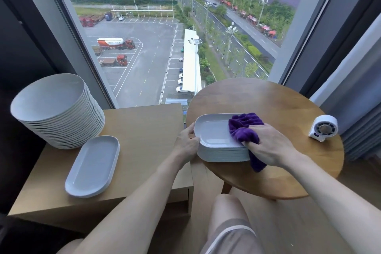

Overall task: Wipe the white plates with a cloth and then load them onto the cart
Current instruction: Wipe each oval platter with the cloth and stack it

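Nearest, left of the rectangular plate stack, one oblong plate lies alone on the square bench, judged already wiped. The stack sits on the round bench, so most wiping is judged left, and no cart is seen. The stack's left rim is steadied by the left hand, its grip curled on the edge. At its right end the purple cloth is pressed down by the right hand, grip closed on it. Farther left, a round plate pile waits.
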The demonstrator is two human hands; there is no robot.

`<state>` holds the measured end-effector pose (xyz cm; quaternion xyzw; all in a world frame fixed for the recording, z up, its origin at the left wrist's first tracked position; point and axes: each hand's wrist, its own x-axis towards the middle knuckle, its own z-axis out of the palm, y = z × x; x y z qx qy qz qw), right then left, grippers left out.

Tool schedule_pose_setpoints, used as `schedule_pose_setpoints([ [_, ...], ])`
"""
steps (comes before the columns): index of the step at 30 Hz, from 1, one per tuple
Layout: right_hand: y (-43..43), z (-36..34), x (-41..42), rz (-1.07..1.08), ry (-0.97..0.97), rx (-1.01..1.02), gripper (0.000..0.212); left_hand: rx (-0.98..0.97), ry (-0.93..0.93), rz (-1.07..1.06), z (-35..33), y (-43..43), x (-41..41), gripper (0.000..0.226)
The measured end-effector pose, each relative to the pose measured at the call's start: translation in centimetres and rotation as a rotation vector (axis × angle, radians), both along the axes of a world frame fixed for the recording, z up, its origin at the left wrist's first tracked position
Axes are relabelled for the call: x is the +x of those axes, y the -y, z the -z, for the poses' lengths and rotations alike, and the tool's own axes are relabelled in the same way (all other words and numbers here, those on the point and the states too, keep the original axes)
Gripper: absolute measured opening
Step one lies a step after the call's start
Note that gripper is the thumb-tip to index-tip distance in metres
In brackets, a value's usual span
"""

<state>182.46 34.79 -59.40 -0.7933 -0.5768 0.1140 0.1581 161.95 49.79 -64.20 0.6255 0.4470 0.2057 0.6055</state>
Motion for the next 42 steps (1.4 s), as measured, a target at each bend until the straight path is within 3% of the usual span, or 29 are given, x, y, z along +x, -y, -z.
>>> schedule_pose_setpoints([
  [7,-4.5,0.9,-2.7,0.073,-0.019,0.086,0.028,-0.113,0.071,-0.039,-0.1,-0.4,0.1,0.069],
  [14,-6.3,1.8,-3.6,0.015,-0.166,0.067,0.017,-0.164,0.137,-0.071,0.4,-0.5,0.2,0.067],
  [20,-7.0,1.6,-5.6,-0.07,-0.273,0.045,0.044,-0.227,0.147,-0.059,0.6,-0.1,-0.3,0.057],
  [27,-5.9,0.7,-5.6,-0.148,-0.513,0.044,0.019,-0.21,0.16,-0.053,1.2,0.2,-0.5,0.06],
  [36,-1.5,0.3,-0.9,-0.208,-0.313,-0.023,0.041,-0.152,0.123,-0.088,0.9,-0.1,-0.5,0.053],
  [39,-0.5,-0.1,1.5,-0.128,-0.252,-0.053,0.042,-0.115,0.1,-0.111,0.8,0.0,-0.7,0.055],
  [42,-0.4,-0.2,2.9,-0.036,-0.066,-0.056,0.034,-0.117,0.108,-0.126,0.6,-0.1,-0.8,0.055],
])
